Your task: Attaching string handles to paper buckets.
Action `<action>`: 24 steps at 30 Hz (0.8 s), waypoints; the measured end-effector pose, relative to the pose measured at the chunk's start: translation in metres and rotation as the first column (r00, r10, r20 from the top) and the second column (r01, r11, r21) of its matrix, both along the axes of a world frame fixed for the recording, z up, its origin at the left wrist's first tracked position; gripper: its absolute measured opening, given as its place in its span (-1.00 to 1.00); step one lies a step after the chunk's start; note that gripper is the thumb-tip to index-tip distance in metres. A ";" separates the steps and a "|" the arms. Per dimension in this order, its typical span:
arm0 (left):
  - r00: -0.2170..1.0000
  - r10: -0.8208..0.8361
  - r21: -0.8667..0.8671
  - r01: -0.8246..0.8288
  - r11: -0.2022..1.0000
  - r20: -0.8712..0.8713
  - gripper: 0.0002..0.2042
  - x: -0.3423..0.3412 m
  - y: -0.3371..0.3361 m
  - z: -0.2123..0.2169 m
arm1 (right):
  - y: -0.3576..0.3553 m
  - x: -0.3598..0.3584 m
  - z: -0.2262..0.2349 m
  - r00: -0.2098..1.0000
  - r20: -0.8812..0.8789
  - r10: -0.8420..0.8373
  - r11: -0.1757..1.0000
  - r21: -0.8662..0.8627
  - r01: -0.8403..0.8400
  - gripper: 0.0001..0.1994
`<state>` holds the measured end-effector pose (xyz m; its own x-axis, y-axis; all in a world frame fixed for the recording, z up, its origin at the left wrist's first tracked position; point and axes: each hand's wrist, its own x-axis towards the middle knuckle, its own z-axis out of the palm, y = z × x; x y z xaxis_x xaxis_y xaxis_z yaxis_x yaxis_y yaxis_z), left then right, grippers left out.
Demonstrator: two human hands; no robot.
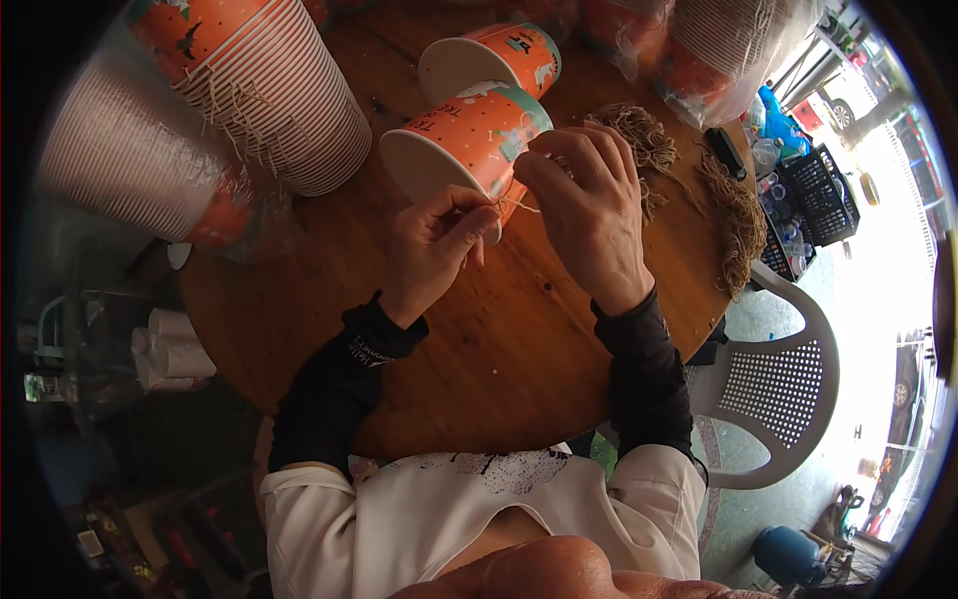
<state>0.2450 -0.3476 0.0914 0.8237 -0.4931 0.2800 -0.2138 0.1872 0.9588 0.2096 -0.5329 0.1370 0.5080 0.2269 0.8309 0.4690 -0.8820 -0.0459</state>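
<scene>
An orange printed paper bucket (467, 140) lies on its side on the round wooden table, its white opening facing left toward me. A thin beige string (519, 207) runs between my hands beside the bucket's rim. My left hand (439, 245) pinches the string between thumb and fingers at the near edge of the rim. Bent over the bucket's near side, my right hand (591, 205) has thumb and forefinger pressed together on the string; its fingertips are partly hidden. Just behind lies a second orange paper bucket (504, 58), also on its side.
Tall stacks of orange paper buckets (289, 90) stand at the left, strings draped over one. Bundles of beige string (733, 225) lie on the wooden table (479, 369) at the right, near a small black object (725, 153). A grey plastic chair (773, 389) stands beyond the right edge.
</scene>
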 end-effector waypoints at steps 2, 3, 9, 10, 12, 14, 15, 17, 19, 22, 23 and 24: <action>0.997 0.008 -0.016 -0.009 1.000 -0.077 -0.88 0.002 0.000 0.001 | -0.002 -0.004 0.002 1.000 -0.005 -0.001 1.000 -0.021 0.001 -0.78; 0.988 0.012 -0.029 -0.017 0.999 -0.152 -0.88 0.003 0.000 0.001 | -0.001 -0.007 0.003 1.000 -0.009 -0.004 0.999 -0.040 0.004 -0.79; 0.863 -0.176 -0.280 0.042 0.959 -0.473 -0.83 0.014 0.008 0.003 | 0.013 -0.019 0.009 0.977 -0.174 0.120 0.990 -0.047 -0.130 -0.82; 0.863 -0.176 -0.280 0.042 0.959 -0.474 -0.83 0.014 0.007 0.004 | 0.015 -0.017 0.008 0.965 -0.205 0.166 0.985 -0.017 -0.173 -0.82; 0.860 -0.135 -0.260 0.002 0.965 -0.492 -0.84 0.011 0.006 0.004 | 0.020 -0.014 0.007 0.959 -0.210 0.192 0.981 0.035 -0.189 -0.79; 0.876 -0.136 -0.236 0.026 0.971 -0.463 -0.84 0.009 0.005 0.004 | 0.023 -0.011 0.001 0.945 -0.232 0.231 0.959 0.218 -0.180 -0.79; 0.890 -0.138 -0.210 0.048 0.976 -0.434 -0.83 0.008 0.004 0.004 | 0.022 -0.009 -0.003 0.945 -0.232 0.228 0.960 0.218 -0.178 -0.79; 0.904 -0.151 -0.192 0.078 0.978 -0.399 -0.83 0.006 0.004 0.002 | 0.022 -0.006 -0.012 0.930 -0.228 0.287 0.884 0.438 -0.166 -0.83; 0.917 -0.167 -0.173 0.110 0.979 -0.363 -0.83 0.005 0.003 0.002 | 0.021 -0.007 -0.016 0.917 -0.270 0.294 0.855 0.503 -0.126 -0.86; 0.951 -0.093 -0.042 0.085 0.996 -0.294 -0.84 0.004 0.001 0.005 | 0.018 -0.011 -0.015 0.853 -0.375 0.363 0.739 0.673 -0.019 -0.87; 0.943 -0.087 -0.094 0.060 0.994 -0.320 -0.84 0.004 0.002 0.005 | 0.017 -0.012 -0.015 0.797 -0.425 0.430 0.644 0.763 0.060 -0.86; 0.934 -0.083 -0.144 0.034 0.989 -0.346 -0.84 0.005 0.002 0.005 | 0.016 -0.014 -0.016 0.797 -0.424 0.429 0.643 0.763 0.059 -0.86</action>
